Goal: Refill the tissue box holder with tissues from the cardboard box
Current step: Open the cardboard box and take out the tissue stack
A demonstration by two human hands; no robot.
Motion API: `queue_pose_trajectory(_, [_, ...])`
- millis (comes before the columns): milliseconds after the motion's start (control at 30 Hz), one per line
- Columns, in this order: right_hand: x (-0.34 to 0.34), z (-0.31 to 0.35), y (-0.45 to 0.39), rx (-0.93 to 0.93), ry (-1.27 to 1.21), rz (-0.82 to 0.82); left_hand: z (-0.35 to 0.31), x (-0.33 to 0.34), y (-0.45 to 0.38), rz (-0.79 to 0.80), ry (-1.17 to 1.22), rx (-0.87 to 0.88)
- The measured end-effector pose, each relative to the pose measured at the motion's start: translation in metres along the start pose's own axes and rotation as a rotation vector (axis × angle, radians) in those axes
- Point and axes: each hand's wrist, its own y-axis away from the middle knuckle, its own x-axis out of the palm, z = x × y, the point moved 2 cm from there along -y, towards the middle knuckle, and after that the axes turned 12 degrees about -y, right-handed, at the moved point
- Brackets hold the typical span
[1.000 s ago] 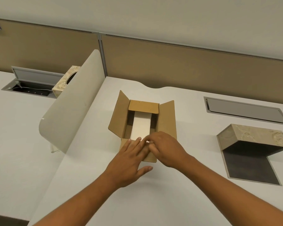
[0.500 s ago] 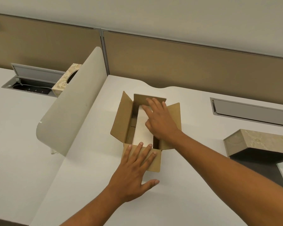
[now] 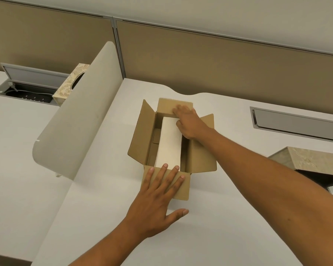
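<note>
A plain brown cardboard box [image 3: 198, 156] holds a white tissue stack [image 3: 169, 143] on an off-white worktop [image 3: 229, 227]; right of the box sits a beige marbled tissue box holder [image 3: 313, 160], left a cream floral-patterned tissue box [image 3: 69, 87].

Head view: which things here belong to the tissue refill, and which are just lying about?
Part of the job:
cardboard box, flaps open
white tissue pack inside it
tissue box holder, opened, at right
left hand pressing the near flap
right hand at the pack's far end

Just lying about:
second patterned tissue box behind the desk divider
open cable hatch
closed cable hatch
</note>
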Motion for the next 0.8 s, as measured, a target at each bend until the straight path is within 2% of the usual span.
queue_pose_trajectory(100, [0.003,0.022,0.026,0.004,-0.085,-0.342,-0.003,0.0,0.0,0.006,0.017,-0.028])
queue_pose_trajectory(167, [0.014,0.033,0.042,0.135,-0.229,-0.421,-0.006,-0.001,-0.002,0.011,0.035,-0.072])
queue_pose_trajectory(300, [0.038,0.042,0.049,0.608,-0.773,-0.121,-0.011,-0.006,-0.006,0.038,0.03,-0.203])
queue_pose_trajectory(400, [0.043,0.046,0.054,0.804,-1.031,-0.005,-0.016,-0.006,-0.007,0.049,0.008,-0.234])
queue_pose_trajectory(500, [0.051,0.045,0.053,0.902,-1.152,0.033,-0.017,-0.006,-0.008,0.06,-0.001,-0.229])
queue_pose_trajectory(800, [0.056,0.046,0.035,0.965,-1.185,-0.036,-0.013,-0.005,-0.007,0.057,-0.009,-0.22])
